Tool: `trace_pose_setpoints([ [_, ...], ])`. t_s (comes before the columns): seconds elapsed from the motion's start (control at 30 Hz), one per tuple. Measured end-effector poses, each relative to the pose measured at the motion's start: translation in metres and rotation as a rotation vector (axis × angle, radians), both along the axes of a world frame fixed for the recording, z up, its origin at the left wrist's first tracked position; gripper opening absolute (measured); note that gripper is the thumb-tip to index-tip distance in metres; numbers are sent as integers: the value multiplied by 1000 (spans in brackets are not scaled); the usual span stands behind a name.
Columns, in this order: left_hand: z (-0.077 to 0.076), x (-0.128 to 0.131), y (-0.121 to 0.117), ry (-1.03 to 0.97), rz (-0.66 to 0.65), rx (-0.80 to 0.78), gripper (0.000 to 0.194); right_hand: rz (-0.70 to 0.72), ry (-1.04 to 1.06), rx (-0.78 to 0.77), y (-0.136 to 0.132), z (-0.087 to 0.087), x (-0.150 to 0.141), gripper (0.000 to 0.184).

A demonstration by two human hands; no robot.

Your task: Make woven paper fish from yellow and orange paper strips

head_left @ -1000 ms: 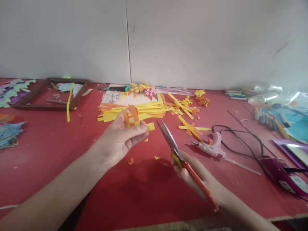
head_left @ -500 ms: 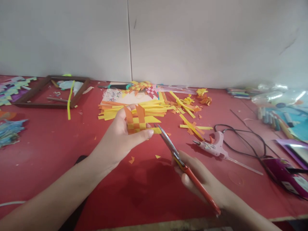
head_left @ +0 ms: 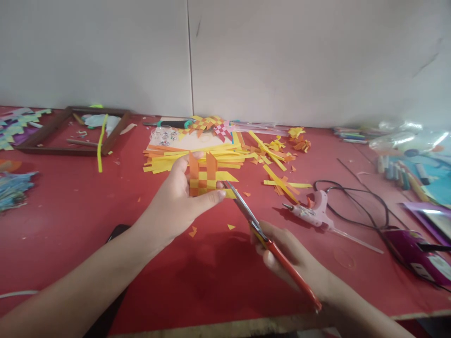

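Note:
My left hand pinches a small woven piece of orange and yellow paper strips above the red table, loose strip ends sticking up and to the right. My right hand grips red-handled scissors. The blade tips sit at a yellow strip end on the piece's right side. The blades look nearly closed.
A heap of yellow and orange paper strips lies behind the hands, with small cut scraps on the table. A pink glue gun with a black cord lies to the right. A wooden frame sits far left, pens and plastic bags far right.
My left hand turned the woven piece upright and nearer the scissors. The scissor blades moved up to the yellow strip end and closed on it.

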State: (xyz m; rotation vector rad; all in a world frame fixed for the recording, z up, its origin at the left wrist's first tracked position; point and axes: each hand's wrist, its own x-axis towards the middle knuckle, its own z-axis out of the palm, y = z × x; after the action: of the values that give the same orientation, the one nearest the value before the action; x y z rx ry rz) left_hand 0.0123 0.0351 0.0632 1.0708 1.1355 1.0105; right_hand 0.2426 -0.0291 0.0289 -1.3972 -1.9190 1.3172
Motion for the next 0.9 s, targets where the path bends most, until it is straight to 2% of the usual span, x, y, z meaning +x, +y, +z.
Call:
trace_pose_setpoints([
  [0.37,1,0,1,4,-4,-51,78,29,-5,-66,2,-2,0,52],
  [0.67,-8,-9,3,127,-36,91,72,69,-20,-131,2,-6,0,51],
  [0.9,-6,-9,2,142,-41,100,74,55,-55,-117,1,-1,-1,46],
])
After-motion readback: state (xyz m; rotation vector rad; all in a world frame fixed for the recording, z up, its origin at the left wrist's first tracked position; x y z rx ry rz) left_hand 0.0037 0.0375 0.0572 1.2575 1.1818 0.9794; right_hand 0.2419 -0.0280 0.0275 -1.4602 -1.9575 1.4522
